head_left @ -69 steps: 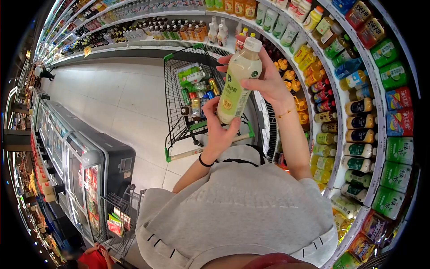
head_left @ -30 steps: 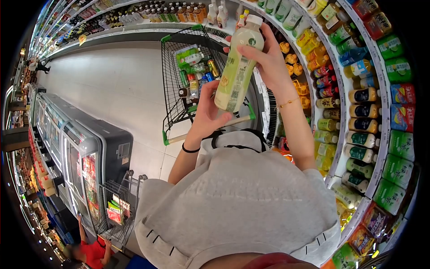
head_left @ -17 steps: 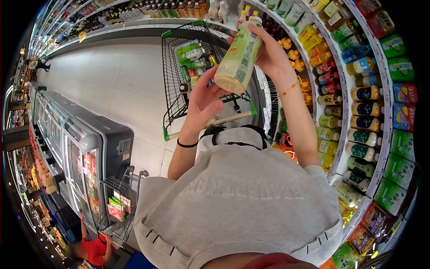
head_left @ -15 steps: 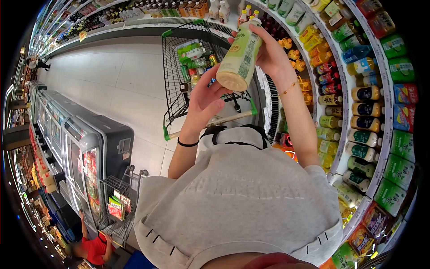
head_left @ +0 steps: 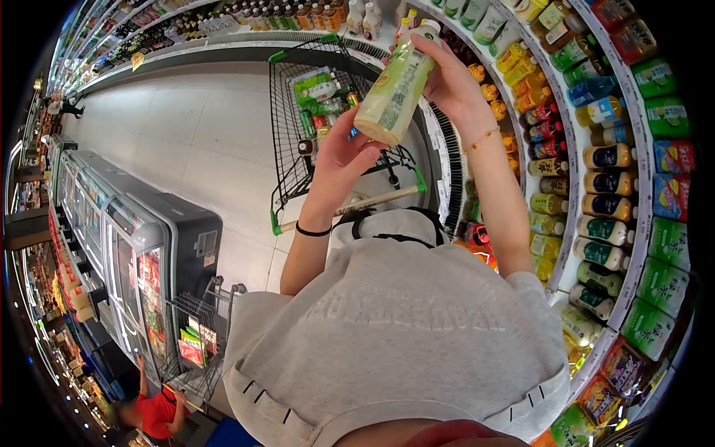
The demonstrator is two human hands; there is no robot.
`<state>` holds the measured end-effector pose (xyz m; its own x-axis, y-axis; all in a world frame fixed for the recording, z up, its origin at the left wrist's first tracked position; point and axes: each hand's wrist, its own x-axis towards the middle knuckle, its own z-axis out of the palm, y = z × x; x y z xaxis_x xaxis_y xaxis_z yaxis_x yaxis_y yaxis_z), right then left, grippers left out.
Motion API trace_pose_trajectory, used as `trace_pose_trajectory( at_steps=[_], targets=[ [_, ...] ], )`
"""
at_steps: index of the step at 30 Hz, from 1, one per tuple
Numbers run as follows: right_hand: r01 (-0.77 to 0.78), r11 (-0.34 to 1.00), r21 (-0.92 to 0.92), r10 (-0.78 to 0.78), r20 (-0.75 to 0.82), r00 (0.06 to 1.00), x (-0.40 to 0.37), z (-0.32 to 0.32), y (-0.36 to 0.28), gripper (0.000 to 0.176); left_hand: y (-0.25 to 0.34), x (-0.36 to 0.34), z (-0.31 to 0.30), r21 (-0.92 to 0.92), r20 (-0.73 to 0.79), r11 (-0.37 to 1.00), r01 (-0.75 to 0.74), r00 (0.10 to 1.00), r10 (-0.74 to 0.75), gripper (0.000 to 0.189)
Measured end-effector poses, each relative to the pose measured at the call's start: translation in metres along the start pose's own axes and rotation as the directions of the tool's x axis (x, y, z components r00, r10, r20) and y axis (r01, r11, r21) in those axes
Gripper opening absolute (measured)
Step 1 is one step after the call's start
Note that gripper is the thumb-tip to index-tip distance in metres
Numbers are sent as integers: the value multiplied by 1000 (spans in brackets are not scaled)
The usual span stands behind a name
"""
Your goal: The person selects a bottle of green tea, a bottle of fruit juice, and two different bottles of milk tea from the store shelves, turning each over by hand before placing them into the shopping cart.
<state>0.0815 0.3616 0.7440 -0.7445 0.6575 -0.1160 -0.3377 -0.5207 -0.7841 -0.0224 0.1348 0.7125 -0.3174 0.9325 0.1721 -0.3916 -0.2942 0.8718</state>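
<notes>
Nearest is the light grey shirt (head_left: 402, 313) of the person, on the near side of the shopping cart (head_left: 372, 200). The right hand (head_left: 450, 78), with a thin bracelet (head_left: 482, 140) on its wrist, has its fingers closed on the upper part of a bottle (head_left: 396, 93) with pale green label. The bottle is tilted, above the right part of the cart, with its base turned toward the person. The left hand (head_left: 346, 149), with a black band (head_left: 313, 232) on its wrist, is by the bottle's base; its fingers are loosely bent and the thumb stands apart. I cannot tell how firmly they touch it.

Inside the cart there are a green pack (head_left: 316, 86), cans and small bottles, partly hidden by the left hand. To the right of the cart, a curved shelf (head_left: 570, 257) carries many rows of drinks. To its left stands a grey freezer cabinet (head_left: 182, 223). Nearer than this cart, on the left, are a wire cart (head_left: 195, 372) with some packs and another person in red (head_left: 158, 416). Beyond the cart, more bottles stand on a far shelf (head_left: 246, 39).
</notes>
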Motion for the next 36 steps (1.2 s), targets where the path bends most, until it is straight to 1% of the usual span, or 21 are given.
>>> trace_pose_trajectory(
  at_steps=[1,2,4,5,6,7,8,10,12,16,20,22,26,28,29,30,31,32,33,34,36],
  targets=[
    [60,996,-68,-60,-6,998,0,2,-3,43,-3,1,-2,-1,3,1000,-3,1000,3,67],
    [62,996,-69,-63,-6,998,-2,4,-5,43,-7,2,-3,20,14,1000,-23,1000,22,67],
    [114,981,-157,-117,-9,993,-8,12,-11,50,-11,3,-6,39,29,998,-41,999,40,68],
    [115,981,-158,-119,-10,993,-10,16,-14,50,-12,4,-7,9,-7,1000,7,1000,-7,68],
    [127,978,-167,-128,4,992,-13,20,-17,60,-12,4,-8,-21,-42,998,55,998,-56,68],
    [140,975,-175,-138,18,990,-16,22,-18,71,-12,5,-8,-22,-40,998,55,998,-55,68],
    [141,974,-177,-140,19,990,-18,24,-18,71,-11,5,-7,-50,-60,997,66,996,-69,67],
    [215,948,-236,-205,65,977,-21,27,-18,77,-10,7,-5,-79,-80,994,73,994,-79,66],
    [233,937,-259,-217,91,972,-23,31,-18,79,-8,6,-4,51,-78,996,69,995,-65,63],
    [258,921,-290,-227,137,964,-30,38,-21,81,-3,5,-1,24,-77,997,70,995,-68,63],
    [257,928,-271,-210,191,959,-30,36,-20,83,-1,6,-3,86,-90,995,53,995,-45,70],
    [281,920,-275,-210,259,943,-31,38,-21,88,-2,7,-4,110,-92,993,43,995,-33,72],
    [321,913,-251,-239,309,921,-39,43,-23,88,-5,15,-10,202,-74,979,22,997,-7,77],
    [231,930,-285,-184,183,966,-52,66,-36,64,-11,21,-15,252,-62,967,30,998,-14,78],
    [227,932,-282,-180,183,967,-49,59,-33,64,-18,24,-18,363,-79,932,-21,995,54,77],
    [371,857,-357,-224,391,893,-45,50,-31,74,-20,26,-19,470,-89,880,-67,988,123,76],
    [522,758,-390,-231,588,775,-41,45,-29,87,-20,28,-20,472,-93,879,-68,988,126,76],
    [526,757,-388,-231,593,771,-40,41,-27,87,-19,32,-21,581,-82,808,-97,981,177,74],
    [541,750,-380,-208,641,739,-44,44,-28,87,-16,36,-20,681,-63,721,-126,972,228,72],
    [558,741,-372,-185,686,703,-48,47,-30,87,-13,40,-18,682,-58,718,-135,970,237,72],
    [564,720,-404,-182,674,716,-51,50,-27,91,-10,42,-14,781,-46,607,-149,955,293,68]
  ],
)
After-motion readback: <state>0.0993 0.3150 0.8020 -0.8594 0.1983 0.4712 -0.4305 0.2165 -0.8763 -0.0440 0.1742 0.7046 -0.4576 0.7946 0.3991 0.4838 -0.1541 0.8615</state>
